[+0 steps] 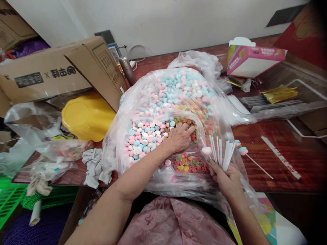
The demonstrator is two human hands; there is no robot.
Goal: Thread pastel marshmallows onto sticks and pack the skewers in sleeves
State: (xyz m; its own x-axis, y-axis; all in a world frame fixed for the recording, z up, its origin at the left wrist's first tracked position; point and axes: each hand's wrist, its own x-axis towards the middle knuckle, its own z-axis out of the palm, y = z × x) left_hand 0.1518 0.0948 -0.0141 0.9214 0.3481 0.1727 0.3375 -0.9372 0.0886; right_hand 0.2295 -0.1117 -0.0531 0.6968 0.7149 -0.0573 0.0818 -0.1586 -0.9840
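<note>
A big clear plastic bag (219, 112) lies open on the wooden table (281, 149), full of pink, blue and white candy discs (145, 136) and colourful ring candies (190, 165). My left hand (178, 137) reaches into the bag, palm down, fingers on the candies near the rings. My right hand (226, 177) sits at the bag's right edge and holds a fan of several white sticks (223, 153); one of them carries a pale candy (206, 150) at its tip. Just right of them a stick with stacked candies (242, 149) lies on the table.
A yellow plastic tub (87, 117) lies tipped beside a cardboard box (63, 71) at the left. A pink and white carton (252, 58), gold twist ties (278, 93) and plastic sleeves are at the right. Crumpled bags and a grey cloth (94, 165) lie at the left front.
</note>
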